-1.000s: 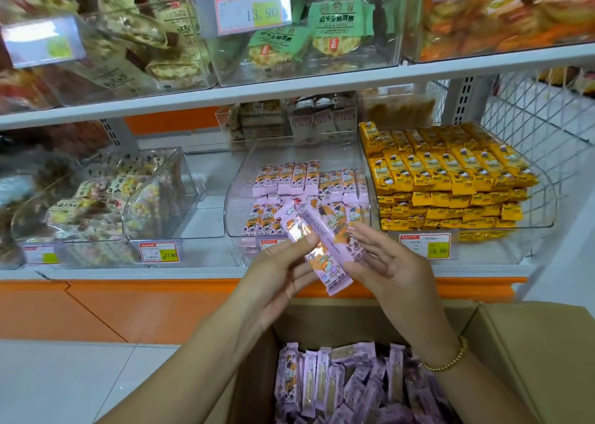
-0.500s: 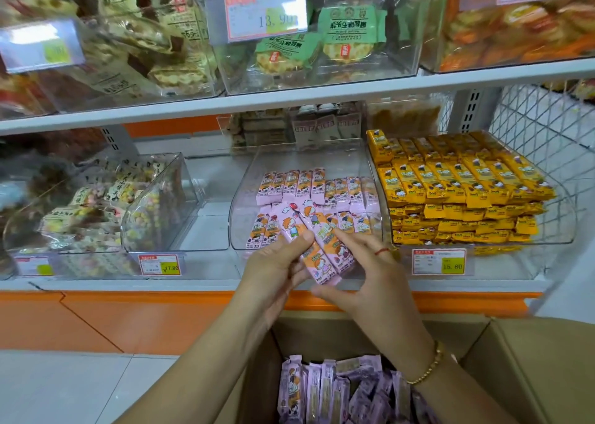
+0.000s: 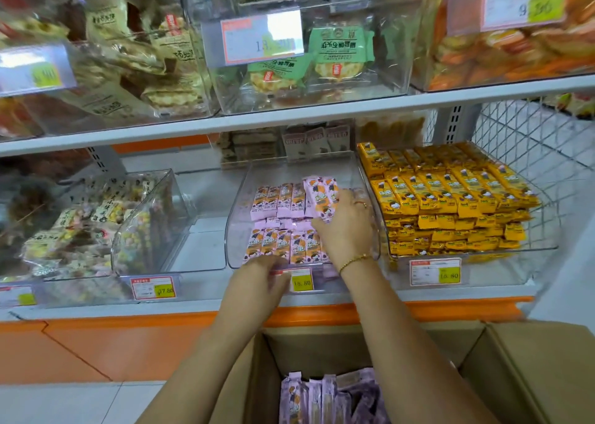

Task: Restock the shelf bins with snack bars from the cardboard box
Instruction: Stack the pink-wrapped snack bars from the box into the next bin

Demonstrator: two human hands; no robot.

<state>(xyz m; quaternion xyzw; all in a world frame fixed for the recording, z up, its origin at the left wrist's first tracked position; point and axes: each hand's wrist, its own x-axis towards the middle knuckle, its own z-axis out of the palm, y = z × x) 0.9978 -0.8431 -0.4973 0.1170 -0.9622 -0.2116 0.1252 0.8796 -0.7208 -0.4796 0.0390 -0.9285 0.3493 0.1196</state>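
Several pink snack bars (image 3: 280,198) lie in two rows in the clear middle bin (image 3: 236,230) on the lower shelf. My right hand (image 3: 346,230) reaches into that bin, shut on a small bunch of pink bars (image 3: 322,195) over the right end of the back row. My left hand (image 3: 260,277) rests on the bin's front lip beside the price tag (image 3: 302,281), with nothing visible in it. The open cardboard box (image 3: 322,343) stands below my arms, with more pink bars (image 3: 309,398) upright inside.
A bin stacked with yellow bars (image 3: 450,204) stands to the right, against a wire mesh divider (image 3: 531,140). A clear bin of mixed sweets (image 3: 96,227) sits to the left. The upper shelf (image 3: 289,118) carries bins of packaged biscuits overhead.
Both hands held the bunch of pink bars in front of the bin. Now my right hand alone has carried it into the bin, and my left hand has dropped to the bin's front lip.
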